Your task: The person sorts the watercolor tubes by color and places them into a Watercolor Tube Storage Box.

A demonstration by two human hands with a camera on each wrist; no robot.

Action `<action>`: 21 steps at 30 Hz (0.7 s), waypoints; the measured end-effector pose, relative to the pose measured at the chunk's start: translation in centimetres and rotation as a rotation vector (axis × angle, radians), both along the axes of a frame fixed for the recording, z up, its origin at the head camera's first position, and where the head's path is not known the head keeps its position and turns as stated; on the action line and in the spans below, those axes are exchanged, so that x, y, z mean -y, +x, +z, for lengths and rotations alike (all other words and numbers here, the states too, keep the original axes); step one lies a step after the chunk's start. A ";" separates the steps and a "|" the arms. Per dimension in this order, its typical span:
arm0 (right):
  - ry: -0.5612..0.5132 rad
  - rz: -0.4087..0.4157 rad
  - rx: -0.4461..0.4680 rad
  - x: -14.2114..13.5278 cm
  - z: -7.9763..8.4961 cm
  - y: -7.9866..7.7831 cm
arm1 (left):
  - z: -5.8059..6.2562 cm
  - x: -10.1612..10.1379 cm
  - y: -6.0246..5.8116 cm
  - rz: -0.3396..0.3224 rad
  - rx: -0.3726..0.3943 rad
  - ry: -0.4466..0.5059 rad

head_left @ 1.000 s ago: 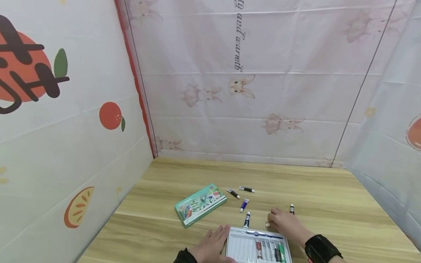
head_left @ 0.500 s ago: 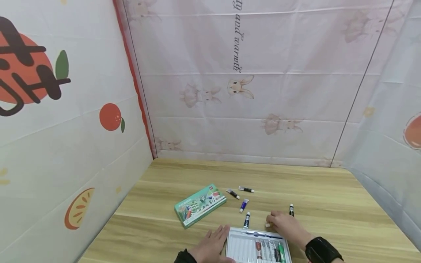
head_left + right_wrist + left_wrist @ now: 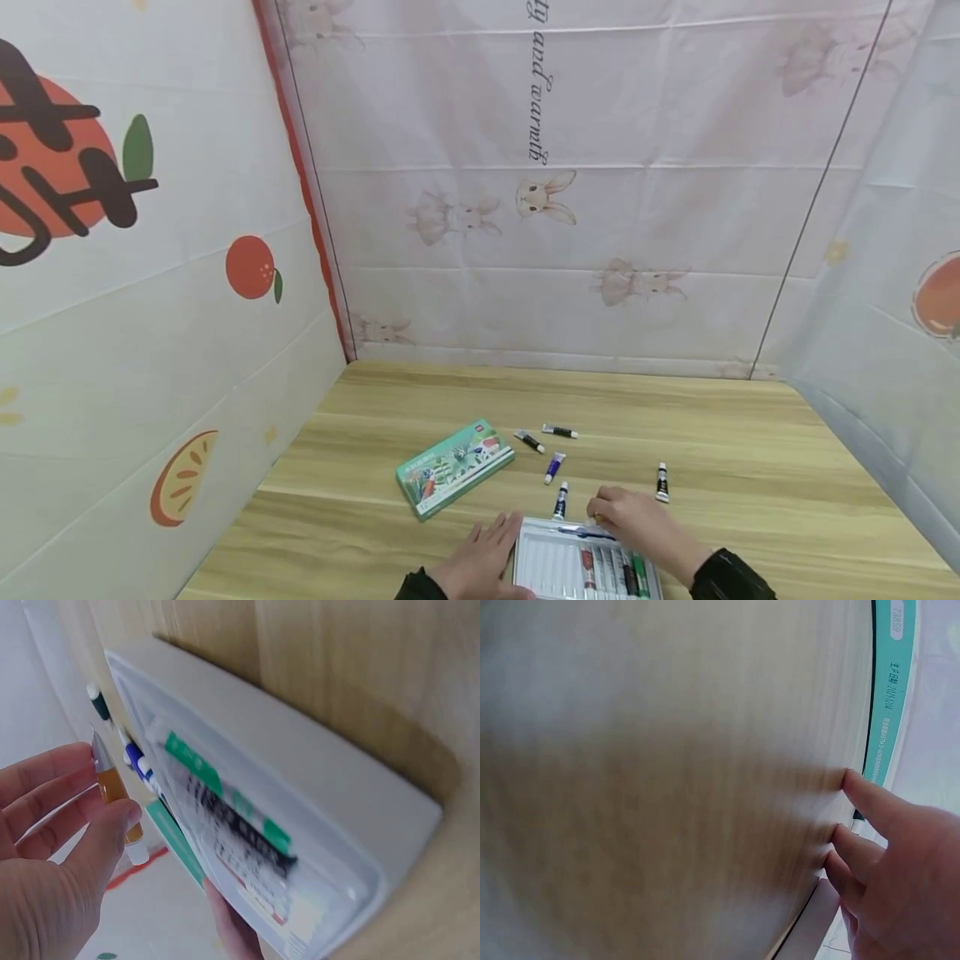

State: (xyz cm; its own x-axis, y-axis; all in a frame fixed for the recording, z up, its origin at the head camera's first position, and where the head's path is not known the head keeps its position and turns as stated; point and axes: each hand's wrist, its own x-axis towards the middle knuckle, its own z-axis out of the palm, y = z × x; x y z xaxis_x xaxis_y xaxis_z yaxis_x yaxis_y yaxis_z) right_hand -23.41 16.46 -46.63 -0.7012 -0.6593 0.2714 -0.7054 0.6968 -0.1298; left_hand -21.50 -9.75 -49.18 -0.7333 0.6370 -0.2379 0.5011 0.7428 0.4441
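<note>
My right hand pinches a paint tube with an ochre-brown band and white cap between thumb and fingers, beside the far rim of a white plastic tray. In that tray lie several paint tubes, among them a red-brown tube and a green tube. A slim paintbrush sits along its far side. My left hand rests with fingers extended at the tray's left edge. From the left wrist, those fingertips touch the wooden table.
A green paint box lies left of the tray. Beyond the tray are scattered black-banded tubes, a purple-blue tube and a dark blue tube. Another dark tube lies at the right. Printed cloth walls bound the table.
My right hand has lifted the ochre-brown paint tube from the table and moved left and nearer to the tray's far rim. The left hand has stayed in place.
</note>
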 end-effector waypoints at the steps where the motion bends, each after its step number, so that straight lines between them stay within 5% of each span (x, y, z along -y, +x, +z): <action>1: -0.002 0.005 -0.008 0.1 0.1 0.2 | 0.0 0.0 0.0 0.000 0.000 -0.002; 21: -0.064 0.152 0.017 1.7 0.1 1.9 | -0.3 -0.1 0.0 0.023 -0.013 -0.029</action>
State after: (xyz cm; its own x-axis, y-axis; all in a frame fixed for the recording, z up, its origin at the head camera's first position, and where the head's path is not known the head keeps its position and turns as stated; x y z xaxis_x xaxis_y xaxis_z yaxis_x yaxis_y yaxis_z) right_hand -21.47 14.79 -46.54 -0.5999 -0.7396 0.3050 -0.7991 0.5725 -0.1835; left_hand -21.50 -9.61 -49.45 -0.7510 0.6125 -0.2467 0.4889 0.7668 0.4159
